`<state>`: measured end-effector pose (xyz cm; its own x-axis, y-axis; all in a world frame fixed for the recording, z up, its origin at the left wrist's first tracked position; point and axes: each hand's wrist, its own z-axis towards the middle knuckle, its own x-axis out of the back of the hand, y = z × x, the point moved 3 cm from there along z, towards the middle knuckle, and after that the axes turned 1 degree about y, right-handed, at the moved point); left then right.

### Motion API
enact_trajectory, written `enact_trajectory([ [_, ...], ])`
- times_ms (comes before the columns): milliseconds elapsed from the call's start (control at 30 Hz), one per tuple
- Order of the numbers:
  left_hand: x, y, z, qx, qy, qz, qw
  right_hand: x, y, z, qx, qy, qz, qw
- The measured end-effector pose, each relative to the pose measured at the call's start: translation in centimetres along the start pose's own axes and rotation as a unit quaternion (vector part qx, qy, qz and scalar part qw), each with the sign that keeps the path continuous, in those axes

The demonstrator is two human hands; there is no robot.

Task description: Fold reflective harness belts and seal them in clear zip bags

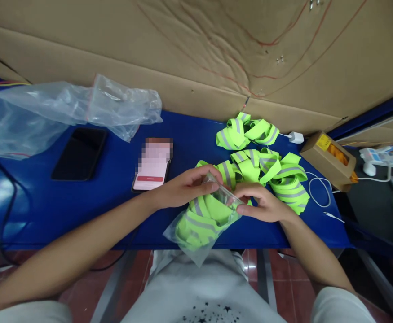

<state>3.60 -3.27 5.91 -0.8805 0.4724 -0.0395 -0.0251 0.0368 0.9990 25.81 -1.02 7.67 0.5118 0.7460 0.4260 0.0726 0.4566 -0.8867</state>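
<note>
A clear plastic bag (199,254) hangs partly past the table's front edge, with folded neon-yellow reflective straps (199,224) inside it. At the left end of the bag's mouth, my left hand (201,181) pinches the film between thumb and fingers. My right hand (258,202) is closed on the other end of the mouth, thumb on the near side. Just beyond my hands lie more reflective straps (289,184), bundled in loose loops. Another strap bundle (246,132) rests nearer the cardboard wall. Some of my fingertips are hidden by the bag.
Several clear bags (122,105) lie at the back left. A dark phone (79,154) and a lit phone (152,163) lie on the blue table (122,224). To the right are a cardboard box (327,159), a white charger (296,137) and a white cable (320,179).
</note>
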Motion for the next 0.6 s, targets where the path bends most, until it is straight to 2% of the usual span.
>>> enact_trajectory([
  [167, 0.3, -0.1, 0.0, -0.016, -0.018, 0.034, 0.999, -0.3, 1.0, -0.5, -0.043, 0.025, -0.028, 0.998],
  [267, 0.4, 0.0, 0.0, -0.014, -0.014, 0.027, 0.999, -0.2, 1.7, -0.6, -0.085, 0.097, 0.034, 0.991],
  [333, 0.5, 0.1, 0.0, -0.014, -0.004, 0.014, 1.0, -0.1, 2.2, -0.5, -0.11, 0.118, 0.069, 0.985],
  [500, 0.2, 0.2, -0.3, -0.025, 0.012, -0.018, 0.999, -0.4, 2.6, -0.2, -0.131, 0.009, 0.083, 0.988],
  [600, -0.1, 0.0, -0.3, -0.014, -0.02, -0.063, 0.998, -0.5, 2.5, -0.2, -0.151, -0.005, 0.097, 0.984],
])
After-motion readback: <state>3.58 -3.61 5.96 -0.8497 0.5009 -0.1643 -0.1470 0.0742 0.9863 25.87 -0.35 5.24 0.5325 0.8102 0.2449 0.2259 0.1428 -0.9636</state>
